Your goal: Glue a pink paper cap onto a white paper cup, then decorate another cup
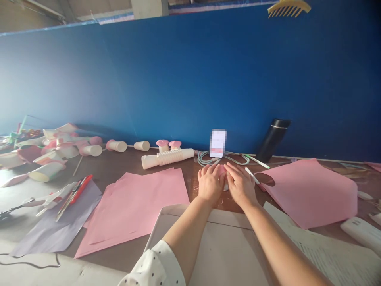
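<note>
My left hand and my right hand meet over the table, fingers curved and closed round a small pink paper piece. A bit of something white shows below it between the hands; the hands hide most of both. Just behind them stands a phone with a blurred screen and a coiled cable. A white marker lies beside my right hand. Left of my hands lies a stack of paper cups, with two pink-capped cups behind it.
Pink paper sheets lie left, another pink sheet right. A red cutter and scissors rest on grey paper. Many cups with pink paper crowd the far left. A black bottle leans against the blue partition.
</note>
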The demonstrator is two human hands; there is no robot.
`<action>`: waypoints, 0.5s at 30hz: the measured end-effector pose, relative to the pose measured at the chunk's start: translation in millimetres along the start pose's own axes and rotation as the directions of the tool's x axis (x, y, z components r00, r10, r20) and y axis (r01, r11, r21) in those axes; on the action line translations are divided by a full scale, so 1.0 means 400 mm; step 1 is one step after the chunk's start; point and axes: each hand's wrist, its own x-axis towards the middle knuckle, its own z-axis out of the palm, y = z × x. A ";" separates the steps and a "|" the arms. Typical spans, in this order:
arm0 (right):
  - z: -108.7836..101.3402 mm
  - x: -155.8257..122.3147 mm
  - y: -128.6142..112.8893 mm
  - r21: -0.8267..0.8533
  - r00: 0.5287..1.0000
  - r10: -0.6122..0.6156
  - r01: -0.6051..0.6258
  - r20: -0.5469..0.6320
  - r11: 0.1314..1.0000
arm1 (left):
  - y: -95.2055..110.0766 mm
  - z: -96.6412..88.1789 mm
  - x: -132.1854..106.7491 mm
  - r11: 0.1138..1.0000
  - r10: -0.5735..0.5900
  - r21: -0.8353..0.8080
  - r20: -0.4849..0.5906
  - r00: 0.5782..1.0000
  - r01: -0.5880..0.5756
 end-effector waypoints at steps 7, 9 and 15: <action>-0.006 -0.003 -0.013 -0.068 0.999 0.021 -0.018 0.044 0.998 | -0.004 0.007 0.000 1.000 -0.016 -0.014 -0.006 1.000 0.016; -0.005 -0.003 -0.015 -0.077 0.999 0.012 -0.010 0.036 0.997 | -0.004 0.009 -0.001 1.000 -0.015 -0.022 -0.014 1.000 0.015; -0.001 -0.004 -0.011 -0.078 1.000 -0.012 0.012 0.004 0.997 | -0.004 0.010 -0.001 1.000 -0.016 -0.025 -0.015 1.000 0.016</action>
